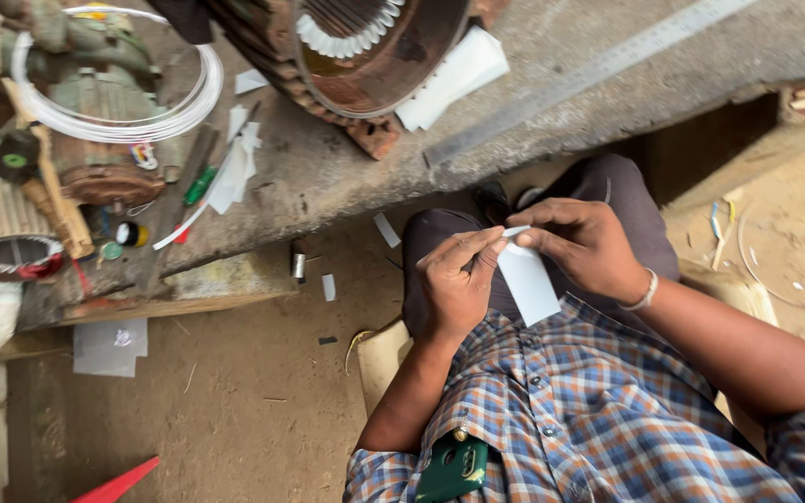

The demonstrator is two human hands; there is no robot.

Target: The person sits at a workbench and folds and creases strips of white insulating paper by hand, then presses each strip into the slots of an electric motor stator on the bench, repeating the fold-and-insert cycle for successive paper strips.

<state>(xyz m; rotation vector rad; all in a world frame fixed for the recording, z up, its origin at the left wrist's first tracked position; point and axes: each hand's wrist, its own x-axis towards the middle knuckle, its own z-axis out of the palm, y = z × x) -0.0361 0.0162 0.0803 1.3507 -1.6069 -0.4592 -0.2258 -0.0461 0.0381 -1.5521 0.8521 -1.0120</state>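
1. Head view: rusty motor stator (365, 56) sat at 12 o'clock on the concrete ledge (347, 177), a steel ruler (589, 70) at 1 o'clock, a white wire coil (118, 88) at 10 o'clock, a green phone (452, 469) in the shirt pocket at 6 o'clock. Nothing blocked the hands.
2. White paper strip (528, 279) hung over the lap; left hand (454, 284) at its 9 o'clock and right hand (589, 247) at its 1 o'clock both pinched its top edge.

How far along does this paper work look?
Done: white paper pieces already lie cut on the bench beside the motor stator. In hand: both the left hand and right hand pinch the top edge of one white paper strip. Left: the strip is not yet at the stator.
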